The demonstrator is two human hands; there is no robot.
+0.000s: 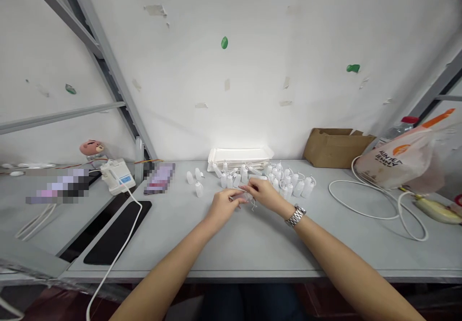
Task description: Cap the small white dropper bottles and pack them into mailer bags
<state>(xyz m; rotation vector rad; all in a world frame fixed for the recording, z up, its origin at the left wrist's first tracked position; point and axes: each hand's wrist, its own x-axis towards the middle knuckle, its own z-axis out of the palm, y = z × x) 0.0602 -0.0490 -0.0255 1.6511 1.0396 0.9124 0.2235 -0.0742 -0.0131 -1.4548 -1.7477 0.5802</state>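
Note:
Over the middle of the grey table, my left hand (223, 204) is closed on a small translucent white plastic bottle (238, 197), mostly covered by fingers. My right hand (263, 193) pinches at the bottle's upper end, where a thin pale strap or tube (253, 206) hangs down; its exact grip is hidden. Just behind and to the right of my hands stand several similar small white bottles (288, 191), many with looped straps. To the left, three more bottles (199, 189) sit apart from the cluster. A metal watch (296, 216) circles my right wrist.
White trays (241, 155) are stacked against the wall behind the bottles. A brown cardboard box (335, 148), plastic bag (395, 160) and white cable (361, 212) occupy the right. On the left are a phone (159, 178), a power strip (117, 175) and a black mat (115, 237).

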